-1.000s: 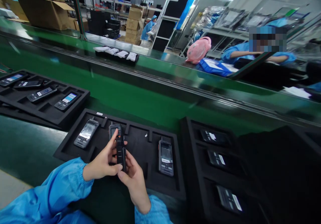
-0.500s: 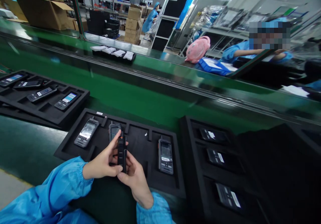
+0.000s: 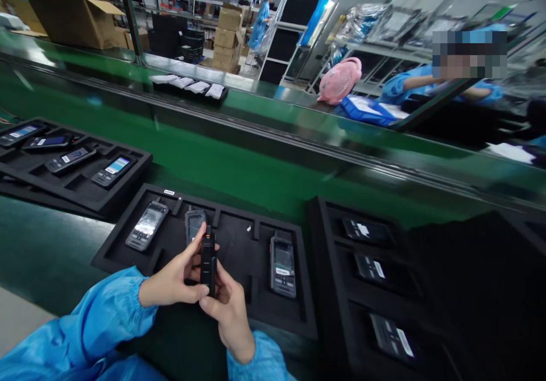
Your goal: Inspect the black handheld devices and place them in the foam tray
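Both hands hold one black handset [image 3: 208,260], turned on edge, just above a black foam tray [image 3: 251,310]. My left hand [image 3: 173,278] grips its left side, thumb and fingers on the body. My right hand [image 3: 228,307] cups it from below and from the right. In the tray's slots lie three more handsets: one at the left [image 3: 147,226], one partly hidden behind the held unit [image 3: 194,224], and one at the right [image 3: 283,266]. My sleeves are blue.
A second foam tray [image 3: 128,179] with several lit handsets lies at the left, a third [image 3: 328,290] with labelled units at the right. Behind runs a green conveyor [image 3: 239,153] carrying a tray of white packets [image 3: 187,85]. A person in blue sits across at the upper right, next to a pink fan [image 3: 339,82].
The held handset has been turned slightly in my fingers and sits a little more upright. My hands stay over the same tray. The packet tray on the conveyor has drifted left.
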Demonstrator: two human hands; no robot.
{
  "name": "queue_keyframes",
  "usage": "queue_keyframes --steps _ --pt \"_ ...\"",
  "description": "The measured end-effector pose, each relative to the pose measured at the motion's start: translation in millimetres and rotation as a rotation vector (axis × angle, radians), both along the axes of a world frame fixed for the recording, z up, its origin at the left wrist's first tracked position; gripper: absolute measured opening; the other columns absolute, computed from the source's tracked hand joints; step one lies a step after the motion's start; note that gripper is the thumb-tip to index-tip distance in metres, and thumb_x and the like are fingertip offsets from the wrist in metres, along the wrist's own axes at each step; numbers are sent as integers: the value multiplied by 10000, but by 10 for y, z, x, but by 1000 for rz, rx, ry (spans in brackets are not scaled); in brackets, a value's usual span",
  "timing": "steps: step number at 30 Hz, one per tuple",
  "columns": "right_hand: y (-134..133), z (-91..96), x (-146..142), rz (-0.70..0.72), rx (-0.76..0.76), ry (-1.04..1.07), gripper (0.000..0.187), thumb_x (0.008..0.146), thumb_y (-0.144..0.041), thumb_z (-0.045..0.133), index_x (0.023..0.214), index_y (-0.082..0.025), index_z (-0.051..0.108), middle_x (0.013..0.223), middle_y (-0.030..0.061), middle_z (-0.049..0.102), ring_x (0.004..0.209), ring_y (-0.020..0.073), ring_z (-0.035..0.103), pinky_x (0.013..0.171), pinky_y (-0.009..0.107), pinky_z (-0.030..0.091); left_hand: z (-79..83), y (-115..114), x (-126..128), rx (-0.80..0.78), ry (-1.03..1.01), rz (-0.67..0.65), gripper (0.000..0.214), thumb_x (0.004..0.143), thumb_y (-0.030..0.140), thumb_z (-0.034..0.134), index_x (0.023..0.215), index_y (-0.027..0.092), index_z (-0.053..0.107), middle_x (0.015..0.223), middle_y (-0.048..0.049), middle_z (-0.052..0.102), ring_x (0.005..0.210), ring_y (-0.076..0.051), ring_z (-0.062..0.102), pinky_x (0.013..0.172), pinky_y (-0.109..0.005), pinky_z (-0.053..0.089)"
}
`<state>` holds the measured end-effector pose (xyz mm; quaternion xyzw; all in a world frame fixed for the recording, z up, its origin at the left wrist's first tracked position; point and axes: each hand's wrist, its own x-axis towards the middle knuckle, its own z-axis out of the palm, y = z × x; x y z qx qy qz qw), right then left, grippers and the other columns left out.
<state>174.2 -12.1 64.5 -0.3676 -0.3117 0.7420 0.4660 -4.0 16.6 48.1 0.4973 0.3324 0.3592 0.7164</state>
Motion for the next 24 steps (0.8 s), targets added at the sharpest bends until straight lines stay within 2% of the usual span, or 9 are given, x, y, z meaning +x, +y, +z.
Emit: queue_keyframes --steps 3,7,10,13,15,19,21,24 --pt "9 -24 -1 -1 9 -2 847 570 -418 1057 1370 -294 808 1262 60 871 1214 336 797 1027 389 642 75 -2 11 -25 3 0 1364 860 559 926 1758 409 -89 1689 -218 489 1285 -333 707 1064 -461 606" --pt "35 -72 -3 1 -11 23 848 583 -390 1052 1387 -294 799 1283 78 865 1302 354 770 1132 432 609 103 6 13 -26 -2 75 1369 840 559 946 1767 394 -48 1686 -216 494 1252 -314 715 1014 -415 624" --pt "40 -138 -5 32 -25 104 892 585 -402 1062 1424 -317 773 1358 91 837 1317 361 766 1171 490 591 66 30 -6 -46 -16 75 1342 862 550 933 1758 427 -59 1693 -204 487 1149 -266 734 828 -312 637" --pt "36 -210 -7 65 -39 179 1013 538 -376 1089 1481 -352 723 1398 89 818 1242 360 799 1100 528 636 29 54 -16 -60 -97 73 1326 870 597 908 1751 445 -71 1682 -192 501 1079 -242 737 656 -221 569" --pt "36 -236 -7 52 -34 172 1020 543 -366 1087 1492 -352 713 1429 93 807 1257 354 795 1098 515 636 33 61 -14 -58 -142 70 1348 851 620 916 1753 440 -69 1686 -183 496 1108 -253 738 711 -246 590" --pt "37 -219 -13 16 -17 110 980 550 -366 1073 1469 -322 733 1468 100 793 1358 370 751 1173 516 588 65 48 -10 -54 -100 24 1407 829 561 954 1742 450 -111 1739 -180 425 1272 -316 714 985 -398 621" --pt "32 -188 -19 13 -11 99 962 547 -348 1068 1453 -340 744 1456 79 802 1365 373 749 1174 519 588 30 34 -11 -43 -81 30 1415 821 547 962 1743 459 -108 1758 -190 393 1322 -345 693 1011 -432 618" --pt "23 -128 -30 33 5 83 909 603 -333 1042 1458 -375 739 1411 40 826 1335 353 768 1153 497 605 -92 6 -2 -27 -93 80 1396 813 569 954 1760 451 -65 1760 -209 380 1318 -367 688 965 -438 630"
